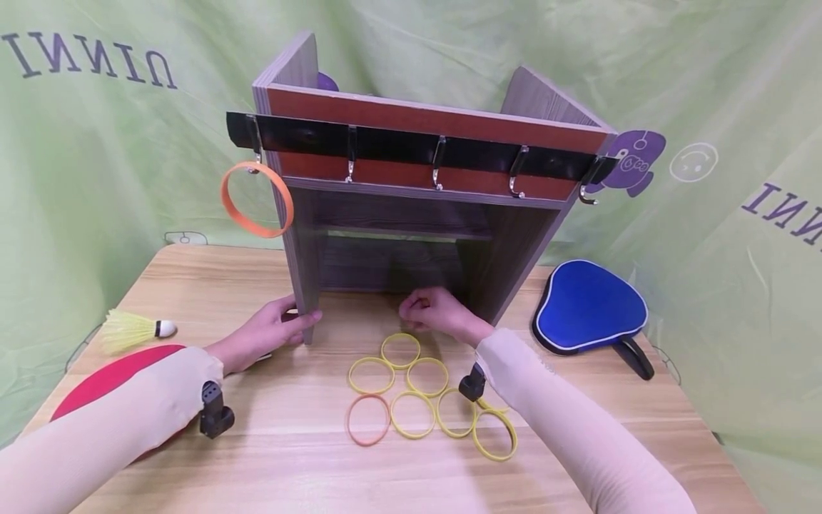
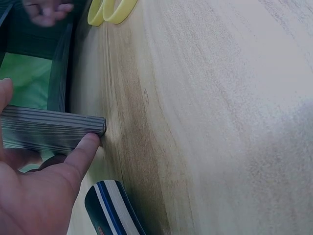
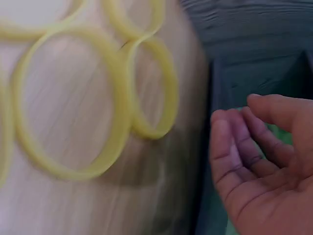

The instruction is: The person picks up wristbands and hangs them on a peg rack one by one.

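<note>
My left hand [image 1: 272, 330] grips the lower front edge of the side panel [image 2: 54, 126] of a grey wood-grain shelf [image 1: 302, 264], fingers and thumb on either side of it. My right hand [image 1: 439, 314], its fingers loosely bent and holding nothing, is at the shelf's lower opening, behind the rings. Several yellow rings [image 3: 120, 110] and one orange ring [image 1: 369, 444] lie grouped on the table before the shelf. Another orange ring [image 1: 289, 207] hangs from the leftmost hook [image 1: 257, 146] of a black strip across the shelf's front.
The other hooks [image 1: 438, 164] carry no rings. At left lie a yellow shuttlecock [image 1: 131, 330] and a red paddle [image 1: 115, 371], partly under my left sleeve. A blue paddle case [image 1: 591, 307] lies right of the shelf. Green cloth [image 1: 726, 86] stands behind the table [image 1: 289, 464].
</note>
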